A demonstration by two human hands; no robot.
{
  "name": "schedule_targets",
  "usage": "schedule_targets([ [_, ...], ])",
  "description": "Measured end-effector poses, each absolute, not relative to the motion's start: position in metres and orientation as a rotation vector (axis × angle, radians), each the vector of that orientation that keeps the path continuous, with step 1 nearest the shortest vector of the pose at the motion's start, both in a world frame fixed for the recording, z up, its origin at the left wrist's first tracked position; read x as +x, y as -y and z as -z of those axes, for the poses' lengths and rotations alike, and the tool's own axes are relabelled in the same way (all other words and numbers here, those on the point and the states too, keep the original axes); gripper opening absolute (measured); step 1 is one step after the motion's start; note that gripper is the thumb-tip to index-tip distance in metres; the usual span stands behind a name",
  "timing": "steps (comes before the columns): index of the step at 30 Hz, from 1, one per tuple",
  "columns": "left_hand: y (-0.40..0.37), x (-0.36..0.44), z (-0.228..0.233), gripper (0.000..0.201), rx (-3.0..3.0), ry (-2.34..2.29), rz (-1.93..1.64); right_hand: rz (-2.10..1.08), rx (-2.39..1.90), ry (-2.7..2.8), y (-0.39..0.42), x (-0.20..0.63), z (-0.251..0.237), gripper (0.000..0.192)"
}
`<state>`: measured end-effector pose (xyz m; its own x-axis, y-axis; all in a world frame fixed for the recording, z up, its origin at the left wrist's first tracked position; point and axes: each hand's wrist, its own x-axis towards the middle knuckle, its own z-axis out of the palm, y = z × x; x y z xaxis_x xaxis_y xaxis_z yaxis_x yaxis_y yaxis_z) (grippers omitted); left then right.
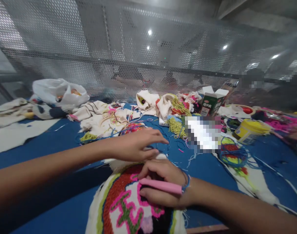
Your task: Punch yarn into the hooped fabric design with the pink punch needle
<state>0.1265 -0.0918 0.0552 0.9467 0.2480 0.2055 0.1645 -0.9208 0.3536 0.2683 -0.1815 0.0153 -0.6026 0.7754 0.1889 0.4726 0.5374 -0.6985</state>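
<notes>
Pink tool [160, 186] in right hand [163, 187] — left hand [136, 146] at rug [129, 208] edge.

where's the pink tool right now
In the head view, low and centre, the pink tool lies in the right hand, over the tufted rug piece, just below the left hand.

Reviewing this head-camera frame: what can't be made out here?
- Tip of the pink tool: hidden inside the right hand.
- Tufted rug: its lower part is cut off by the bottom edge.
- Item beside the yellow tub: pixelated patch covers it.
- Contents of the white plastic bag: too small, mostly covered.
- Left hand: what its fingertips touch is unclear.
</notes>
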Motion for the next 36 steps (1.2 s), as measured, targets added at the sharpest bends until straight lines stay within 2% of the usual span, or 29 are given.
schedule_targets([
  [4,0.084,0.175,-0.058,0.027,2.497,-0.003,0.039,-0.836,-0.906,2.343,0.178,0.273,-0.012,0.02],
  [8,0.073,0.191,-0.055,0.014,2.435,0.056,0.166,-0.799,-0.876,2.333,0.177,0.275,-0.011,0.018],
  [12,0.052,0.187,-0.056,0.006,2.473,0.008,0.129,-0.8,-0.86,2.345,0.178,0.275,-0.014,0.019],
  [19,0.024,0.168,-0.074,0.011,2.562,-0.194,-0.081,-0.494,-0.807,2.448,0.173,0.282,-0.015,0.049],
  [23,0.021,0.154,-0.09,0.014,2.612,-0.252,-0.106,-0.248,-1.07,2.332,0.165,0.288,-0.008,0.051],
  [28,0.025,0.15,-0.097,0.013,2.648,-0.259,-0.038,-0.193,-1.312,2.067,0.161,0.285,-0.007,0.061],
  [31,0.027,0.152,-0.096,0.014,2.634,-0.254,0.016,-0.113,-1.381,1.929,0.159,0.284,-0.005,0.052],
  [34,0.021,0.147,-0.097,0.014,2.592,-0.23,0.036,-0.059,-1.434,1.921,0.156,0.284,-0.005,0.019],
  [36,0.014,0.139,-0.101,0.015,2.52,-0.237,0.026,-0.063,-1.457,1.938,0.156,0.285,-0.006,0.021],
])
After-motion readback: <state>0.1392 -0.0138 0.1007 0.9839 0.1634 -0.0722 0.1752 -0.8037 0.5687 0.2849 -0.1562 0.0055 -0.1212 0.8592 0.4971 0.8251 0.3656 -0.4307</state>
